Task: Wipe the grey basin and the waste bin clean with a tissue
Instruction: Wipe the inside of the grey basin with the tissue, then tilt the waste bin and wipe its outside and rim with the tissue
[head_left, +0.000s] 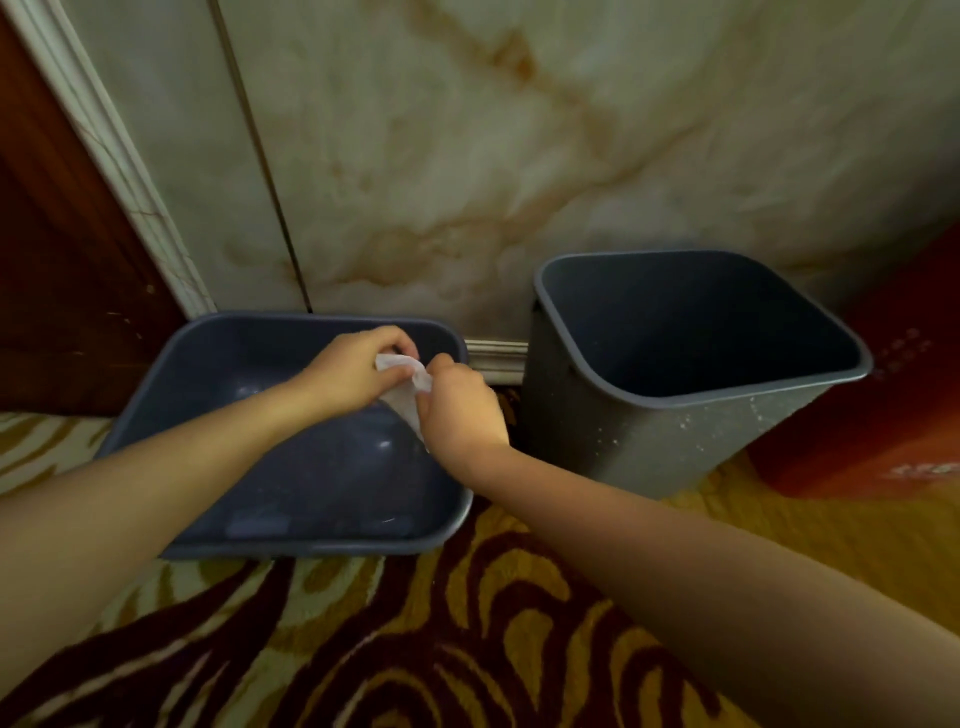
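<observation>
White and crumpled, the tissue (402, 387) is stretched between both hands above the grey basin (291, 545), not yet touching its bottom. The left hand (358, 371) pinches the upper end with its fingers (400, 343) curled tight round it; the right hand (460, 410) closes its fingers on the lower part, so that a loose tail hangs down towards the inside of the basin. Held like this, I'd say the person is opening or refolding the tissue to get a usable face before pressing it to the plastic; a wadded lump would wipe poorly.

The basin sits on the patterned carpet (467, 623), its far edge close to the marble wall (519, 156), with faint shiny spots on its floor that may be damp or just glare; I cannot tell which. Just to its right, apart from it by a narrow strip of carpet, stands the waste bin (649, 441), upright and empty as far as its dark inside shows, with pale specks scattered over its near outer wall. Those specks suggest it needs wiping too. Having both side by side lets the same tissue pass from one to the other without the person shifting. Neither looks wiped yet, so I judge the task to be at its start.
</observation>
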